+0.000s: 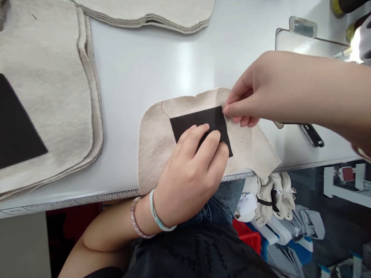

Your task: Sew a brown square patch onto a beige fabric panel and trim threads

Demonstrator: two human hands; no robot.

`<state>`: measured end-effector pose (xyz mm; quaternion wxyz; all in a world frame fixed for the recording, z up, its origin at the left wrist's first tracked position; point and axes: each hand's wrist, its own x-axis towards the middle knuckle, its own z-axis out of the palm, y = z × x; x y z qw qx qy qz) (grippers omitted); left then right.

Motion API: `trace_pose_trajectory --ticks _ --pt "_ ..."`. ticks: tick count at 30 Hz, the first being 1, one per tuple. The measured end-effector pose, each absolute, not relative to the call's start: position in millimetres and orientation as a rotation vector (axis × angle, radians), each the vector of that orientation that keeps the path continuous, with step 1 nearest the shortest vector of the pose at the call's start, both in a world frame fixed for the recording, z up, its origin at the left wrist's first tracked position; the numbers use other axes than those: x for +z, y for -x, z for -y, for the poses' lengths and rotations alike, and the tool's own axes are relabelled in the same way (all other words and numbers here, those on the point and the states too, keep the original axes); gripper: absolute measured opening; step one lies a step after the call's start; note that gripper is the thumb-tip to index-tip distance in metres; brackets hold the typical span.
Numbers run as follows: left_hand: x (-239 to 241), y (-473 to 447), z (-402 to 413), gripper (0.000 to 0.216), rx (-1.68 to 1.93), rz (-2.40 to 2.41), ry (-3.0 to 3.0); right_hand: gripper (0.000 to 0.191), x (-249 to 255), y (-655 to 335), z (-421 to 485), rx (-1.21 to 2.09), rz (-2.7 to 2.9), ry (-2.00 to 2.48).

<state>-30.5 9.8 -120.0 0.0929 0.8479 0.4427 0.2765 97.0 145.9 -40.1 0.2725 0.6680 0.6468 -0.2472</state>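
Note:
A cream fabric piece (156, 143) with a curved edge lies near the front of the white table. On it rests a dark, four-sided fabric patch (199, 119), and a loose thread (164, 110) trails from the patch's upper left corner. My left hand (197, 162) lies over the lower part of the patch, fingers spread and pressing it down. At the patch's upper right corner, my right hand (242, 102) is closed in a pinch. Whatever sits between its thumb and fingertip is too small to make out.
Stacked cream fabric pieces (55, 77) lie at left, a dark piece (17, 127) on top. Another stack (150, 11) is behind. A measuring tape (72, 202) runs along the table edge. A sewing machine plate (301, 42) is at right. Fabric bundles (269, 199) sit below.

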Motion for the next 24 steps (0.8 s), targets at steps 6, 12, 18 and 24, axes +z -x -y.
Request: trace_pose_trajectory --ticks 6,12,18,24 --pt "-119.8 31.2 -10.1 0.021 0.844 -1.315 -2.522 0.012 -35.9 -77.4 -142.8 -0.396 -1.796 -1.625" --pt "-121.4 30.6 -8.9 0.022 0.85 -1.314 -2.515 0.016 -36.8 -85.6 -143.3 -0.528 -1.82 -1.675" --pt "-122.7 30.4 -8.8 0.023 0.851 -1.324 -2.524 0.015 -25.6 -74.1 -139.4 -0.627 -1.716 -1.766" --pt "-121.8 30.2 -9.4 0.022 0.854 -1.333 -2.533 0.017 -26.9 -67.3 -137.7 -0.442 -1.79 -1.652"
